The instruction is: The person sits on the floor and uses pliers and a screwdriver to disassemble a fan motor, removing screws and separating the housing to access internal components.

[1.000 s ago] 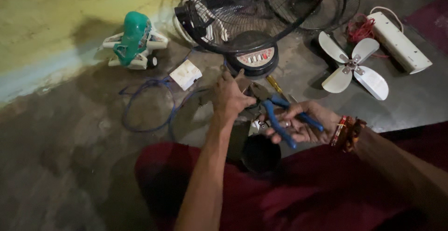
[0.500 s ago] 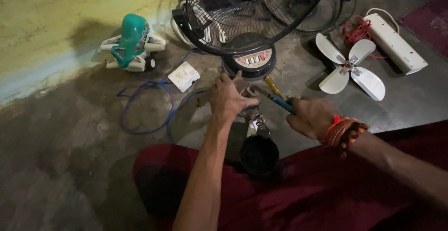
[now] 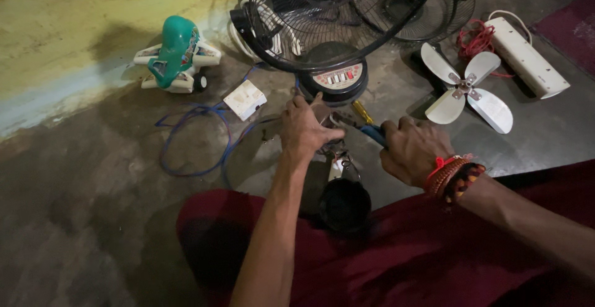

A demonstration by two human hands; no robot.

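Left hand point(image 3: 305, 130) — palm down over a small metal part point(image 3: 338, 121) near the middle of the concrete floor point(image 3: 93, 220), fingers curled together on it, thumb stretched toward the fan base; whether the part is actually pinched cannot be told.

Right hand point(image 3: 414, 149) — fist closed around the blue handles of a pair of pliers point(image 3: 374, 135), whose nose points toward the metal part beside the left hand. Red and dark bead bracelets point(image 3: 451, 175) on the wrist.

Fan base point(image 3: 338, 78) — round, dark, with a pale panel of small buttons, just beyond the left hand's fingers. Wire fan guard point(image 3: 322, 16) rises from it toward the far edge of the floor; a second guard half point(image 3: 421, 3) lies behind it.

Yellow-handled screwdriver point(image 3: 362, 112) — on the floor between fan base and pliers.

Black round cup-shaped part point(image 3: 344, 205) — near the person's lap, below both hands, just beside the red cloth point(image 3: 403, 263).

White fan blade point(image 3: 466, 88) — flat on the floor, right of the hands, well apart.

White power strip point(image 3: 530, 56) with red cord point(image 3: 474, 40) — toward the far right corner.

White switch box point(image 3: 245, 99) with blue cable point(image 3: 198, 140) looped on the floor — left of the hands.

Green and white toy vehicle point(image 3: 176, 53) — against the yellow wall point(image 3: 74, 16) at the far left edge.
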